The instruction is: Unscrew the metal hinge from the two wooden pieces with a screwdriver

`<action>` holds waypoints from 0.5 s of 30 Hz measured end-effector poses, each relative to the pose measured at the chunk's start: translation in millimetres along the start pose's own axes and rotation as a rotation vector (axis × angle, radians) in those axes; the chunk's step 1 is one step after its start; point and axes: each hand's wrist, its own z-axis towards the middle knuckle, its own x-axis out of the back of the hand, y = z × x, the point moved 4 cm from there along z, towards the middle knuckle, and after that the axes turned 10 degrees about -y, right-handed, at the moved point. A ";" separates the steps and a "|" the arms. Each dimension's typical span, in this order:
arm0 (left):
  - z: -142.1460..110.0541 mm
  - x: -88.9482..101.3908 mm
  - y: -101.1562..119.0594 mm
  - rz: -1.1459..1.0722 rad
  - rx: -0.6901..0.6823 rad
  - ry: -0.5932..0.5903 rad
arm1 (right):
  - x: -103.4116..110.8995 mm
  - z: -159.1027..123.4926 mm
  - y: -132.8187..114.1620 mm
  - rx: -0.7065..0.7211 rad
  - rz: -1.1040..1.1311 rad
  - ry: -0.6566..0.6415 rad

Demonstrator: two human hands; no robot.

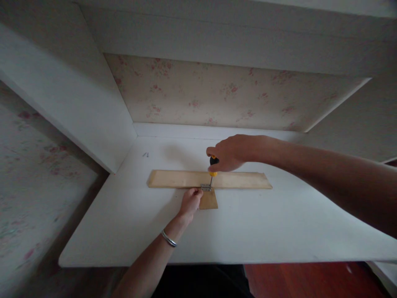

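Note:
My right hand [231, 153] is wrapped round the black and yellow handle of a screwdriver [213, 174], held nearly upright. Its shaft points down to the right end of a small metal hinge [205, 187]. The hinge lies across the joint between a long pale wooden board [173, 179] and a short tapered wooden piece [209, 200] on the near side. With fingers pinched together, my left hand [190, 202] grips the hinge's left edge beside the short piece. Whether the screwdriver tip sits in a screw is too small to make out.
A white tabletop [242, 225] carries the wood, and its front edge runs just before my body. A few small screws [146, 155] lie at the back left. White panels [77, 95] and a flowered wall [198, 91] enclose the left and back.

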 end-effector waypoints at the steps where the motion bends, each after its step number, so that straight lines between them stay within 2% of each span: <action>1: -0.3 -0.2 0.4 -0.006 0.000 0.001 | 0.8 -0.2 1.2 -0.040 -0.002 0.013; 4: -0.8 -1.0 1.4 -0.007 0.000 -0.002 | 2.1 -1.2 2.1 -0.074 -0.033 0.032; 9: -0.4 0.4 0.1 -0.011 -0.003 0.008 | -0.2 -2.3 -2.1 0.076 0.021 -0.017; 13: -0.5 0.5 -0.1 -0.010 -0.006 0.000 | -0.2 0.7 2.8 -0.047 0.022 0.000; 15: -0.7 0.3 0.2 -0.011 -0.013 -0.001 | 0.1 2.3 3.4 -0.029 0.004 0.014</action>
